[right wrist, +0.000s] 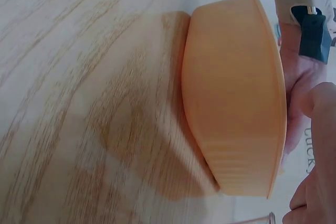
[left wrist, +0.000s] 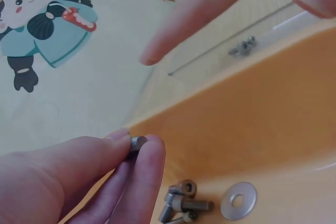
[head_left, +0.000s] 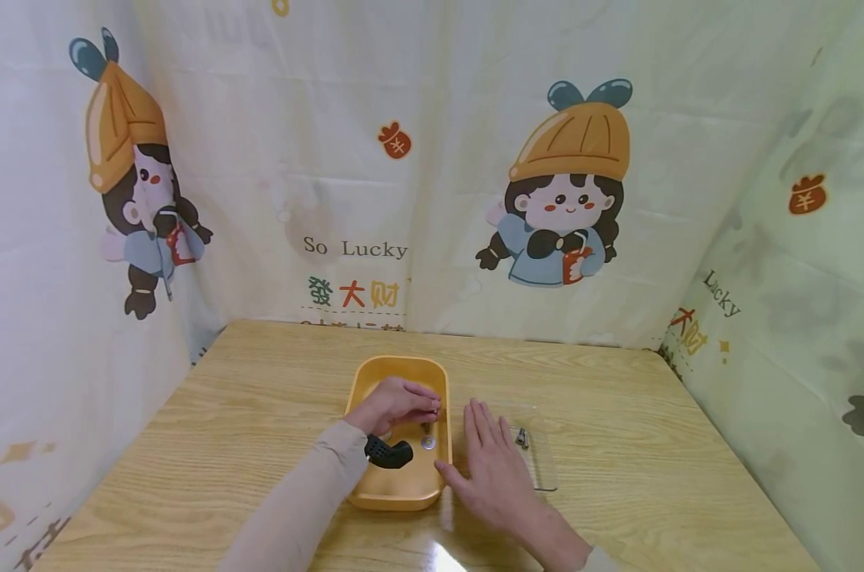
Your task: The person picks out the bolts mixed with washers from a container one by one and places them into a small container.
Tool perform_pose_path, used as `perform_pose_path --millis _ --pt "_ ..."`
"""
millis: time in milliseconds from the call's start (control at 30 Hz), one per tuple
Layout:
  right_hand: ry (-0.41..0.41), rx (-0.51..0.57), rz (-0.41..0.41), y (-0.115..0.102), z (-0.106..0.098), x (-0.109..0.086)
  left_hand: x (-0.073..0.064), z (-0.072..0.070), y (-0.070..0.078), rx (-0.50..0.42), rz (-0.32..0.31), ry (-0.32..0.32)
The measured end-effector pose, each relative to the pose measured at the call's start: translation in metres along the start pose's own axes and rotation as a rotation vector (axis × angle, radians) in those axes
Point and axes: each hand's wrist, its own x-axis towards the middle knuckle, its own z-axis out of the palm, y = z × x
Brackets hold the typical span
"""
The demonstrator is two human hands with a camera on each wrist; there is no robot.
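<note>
In the left wrist view, the thumb and fingers of my left hand (left wrist: 100,174) pinch a small metal bolt (left wrist: 138,142), its round end showing between the fingertips. That hand is over the orange plastic bin (head_left: 396,503) in the head view. Down in the bin lie several socket-head bolts (left wrist: 191,204) and a flat washer (left wrist: 239,201). My right hand (head_left: 490,470) is palm down with straight fingers, between the bin and a clear tray (head_left: 544,461); its thumb is right at the bin's rim. A few small metal fasteners (head_left: 521,438) lie in the clear tray, which the right hand partly hides.
The bin and clear tray stand side by side on a wood-grain table (head_left: 260,397). A printed curtain (head_left: 446,199) closes off the back and both sides. On my left wrist sits a black camera mount (head_left: 390,453), overlapping the bin.
</note>
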Motion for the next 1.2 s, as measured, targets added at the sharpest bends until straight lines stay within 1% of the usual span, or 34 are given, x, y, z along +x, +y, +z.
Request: perform_pose_path --millis 233,500,667,800,1200 --pt "0.006 -0.006 0.03 0.006 -0.002 -0.001 0.001 0.001 0.008 0.009 -0.01 -0.02" --pt "0.027 0.017 0.045 0.015 -0.005 -0.003 0.003 0.005 0.012 0.028 0.012 -0.056" --pt "0.037 0.019 0.052 0.021 -0.006 -0.005 0.003 0.011 0.015 0.016 0.029 -0.074" --pt "0.043 0.018 0.064 0.026 -0.007 -0.006 0.003 0.017 0.017 0.003 0.029 -0.082" --pt "0.059 0.001 0.106 0.043 -0.009 -0.013 0.003 0.031 0.02 0.017 0.033 -0.108"
